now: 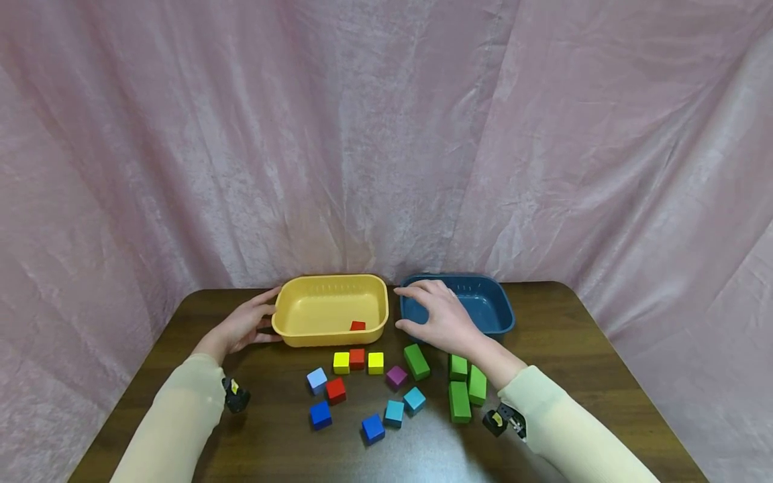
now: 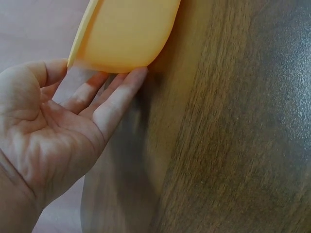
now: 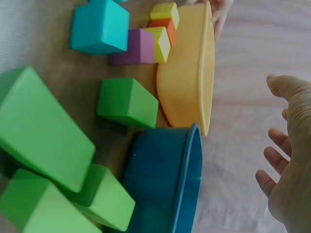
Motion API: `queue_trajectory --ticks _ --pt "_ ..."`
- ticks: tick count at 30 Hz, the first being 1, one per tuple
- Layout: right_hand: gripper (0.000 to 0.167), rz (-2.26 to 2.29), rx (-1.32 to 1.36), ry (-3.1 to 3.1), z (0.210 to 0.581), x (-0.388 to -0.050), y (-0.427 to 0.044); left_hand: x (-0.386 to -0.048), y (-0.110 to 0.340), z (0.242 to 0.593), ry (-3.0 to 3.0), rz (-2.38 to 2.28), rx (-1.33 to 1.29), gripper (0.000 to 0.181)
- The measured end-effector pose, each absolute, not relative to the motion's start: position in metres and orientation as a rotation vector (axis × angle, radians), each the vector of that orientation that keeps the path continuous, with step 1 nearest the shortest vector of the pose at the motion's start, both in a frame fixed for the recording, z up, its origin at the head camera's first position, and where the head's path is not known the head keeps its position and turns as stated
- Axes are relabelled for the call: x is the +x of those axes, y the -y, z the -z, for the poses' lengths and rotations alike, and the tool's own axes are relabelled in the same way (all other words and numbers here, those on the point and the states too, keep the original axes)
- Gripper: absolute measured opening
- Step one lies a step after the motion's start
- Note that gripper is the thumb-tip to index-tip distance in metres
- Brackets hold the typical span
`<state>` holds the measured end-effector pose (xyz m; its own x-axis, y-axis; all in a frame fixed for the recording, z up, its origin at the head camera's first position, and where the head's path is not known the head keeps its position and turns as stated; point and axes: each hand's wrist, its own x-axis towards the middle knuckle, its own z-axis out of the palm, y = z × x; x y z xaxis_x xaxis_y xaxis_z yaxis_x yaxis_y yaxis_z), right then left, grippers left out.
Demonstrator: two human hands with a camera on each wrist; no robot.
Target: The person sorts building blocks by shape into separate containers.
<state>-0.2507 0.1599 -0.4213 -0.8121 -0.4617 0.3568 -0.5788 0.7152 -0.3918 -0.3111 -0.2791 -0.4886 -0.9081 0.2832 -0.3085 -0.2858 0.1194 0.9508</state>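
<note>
Where the smooth, round-cornered yellow tub (image 1: 317, 312) curves, I see the left hand (image 1: 246, 323) touching it, fingers spread; the right hand (image 1: 443, 320) hovers, fingers parted.

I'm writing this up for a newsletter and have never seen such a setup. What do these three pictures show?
There is no machine here, just a person's two bare hands. The wide picture comes from a camera on the person's head, looking forward and down; the two close ones come from cameras worn on the wrists.

On the wooden table stand a yellow basket and a blue basket. In front lie green blocks, yellow blocks, red blocks, blue blocks, turquoise blocks and a purple block. Another red block lies inside the yellow basket.

The left hand touches one end of the yellow basket. The right hand, near the blue basket, holds nothing.
</note>
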Motion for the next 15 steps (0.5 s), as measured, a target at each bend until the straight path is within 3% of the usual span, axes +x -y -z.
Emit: queue_trajectory --ticks 15 --pt "0.053 -0.668 1.013 2.640 0.434 -0.215 -0.157 -0.309 0.280 0.487 -1.992 -1.844 -0.004 0.066"
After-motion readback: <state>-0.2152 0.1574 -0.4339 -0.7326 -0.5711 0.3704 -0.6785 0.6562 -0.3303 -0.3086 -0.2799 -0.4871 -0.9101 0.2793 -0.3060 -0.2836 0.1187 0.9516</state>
